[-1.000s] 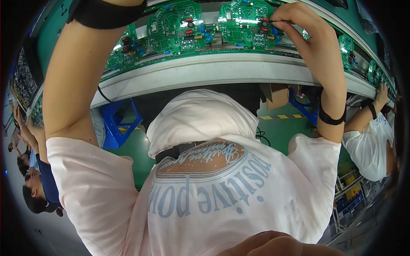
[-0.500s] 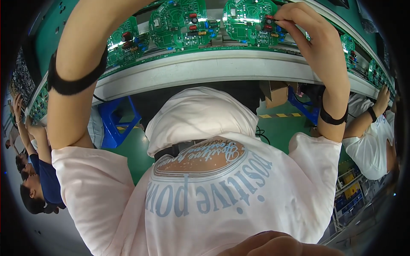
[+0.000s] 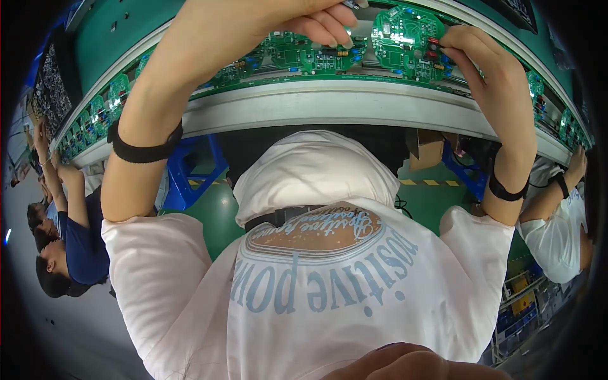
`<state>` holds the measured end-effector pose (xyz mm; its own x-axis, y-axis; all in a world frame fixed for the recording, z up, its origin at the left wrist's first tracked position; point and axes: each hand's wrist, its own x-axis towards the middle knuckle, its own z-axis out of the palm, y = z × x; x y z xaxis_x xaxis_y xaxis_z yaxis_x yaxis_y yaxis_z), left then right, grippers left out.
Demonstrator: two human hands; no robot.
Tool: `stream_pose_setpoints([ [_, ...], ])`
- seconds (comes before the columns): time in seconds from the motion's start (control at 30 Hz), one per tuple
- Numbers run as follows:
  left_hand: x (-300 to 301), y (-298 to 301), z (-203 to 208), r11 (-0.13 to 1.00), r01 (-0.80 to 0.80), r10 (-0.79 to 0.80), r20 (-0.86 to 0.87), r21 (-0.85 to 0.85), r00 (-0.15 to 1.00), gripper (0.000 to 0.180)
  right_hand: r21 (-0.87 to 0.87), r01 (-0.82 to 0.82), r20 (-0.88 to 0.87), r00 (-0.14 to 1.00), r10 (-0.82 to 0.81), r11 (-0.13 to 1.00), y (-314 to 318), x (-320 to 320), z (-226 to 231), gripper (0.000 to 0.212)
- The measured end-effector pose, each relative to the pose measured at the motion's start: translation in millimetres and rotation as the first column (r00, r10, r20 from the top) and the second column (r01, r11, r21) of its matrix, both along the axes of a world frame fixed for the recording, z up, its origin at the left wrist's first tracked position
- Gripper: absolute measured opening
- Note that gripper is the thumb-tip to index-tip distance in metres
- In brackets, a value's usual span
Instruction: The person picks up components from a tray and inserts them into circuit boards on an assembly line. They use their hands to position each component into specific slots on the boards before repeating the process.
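Note:
My right hand (image 3: 497,66) pinches at the right side of a green circuit board (image 3: 402,41), its fingertips beside small red and black components (image 3: 433,43). Whatever lies between those fingertips is hidden. Up at the top edge, my left hand (image 3: 310,24) is over the neighbouring green board (image 3: 310,58), partly covering it. A small dark and silvery part (image 3: 352,3) shows at its fingertips, cut off by the picture's edge, and its kind cannot be made out. Both boards carry blue parts and sit in the conveyor rail.
A pale rail edge (image 3: 348,101) curves along my front. More boards (image 3: 95,117) line the rail on both sides. A tray of small parts (image 3: 57,79) stands far left. Blue stools (image 3: 196,171) and a cardboard box (image 3: 424,151) are below. Co-workers (image 3: 82,234) are at both sides.
My left hand has come into view from beyond the top edge, with a small part at its fingertips. The right hand stays at the same board, while the whole view has shifted.

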<state>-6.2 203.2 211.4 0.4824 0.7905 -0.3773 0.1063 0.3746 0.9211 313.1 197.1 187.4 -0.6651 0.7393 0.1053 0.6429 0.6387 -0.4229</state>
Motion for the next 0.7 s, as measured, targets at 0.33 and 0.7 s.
stream_pose_setpoints([
  [0.33,5.4,-9.0,6.5,0.997,-0.029,0.04,-0.159,0.069,0.987,0.016,0.023,0.016,0.061,0.998,-0.017,1.0,1.3,2.4,-2.1,0.013],
  [0.7,16.0,4.1,-14.5,0.499,0.461,-0.005,-0.53,0.734,0.848,0.009,0.091,0.014,0.131,0.991,-0.025,0.996,-0.8,-0.1,-3.5,0.011],
])
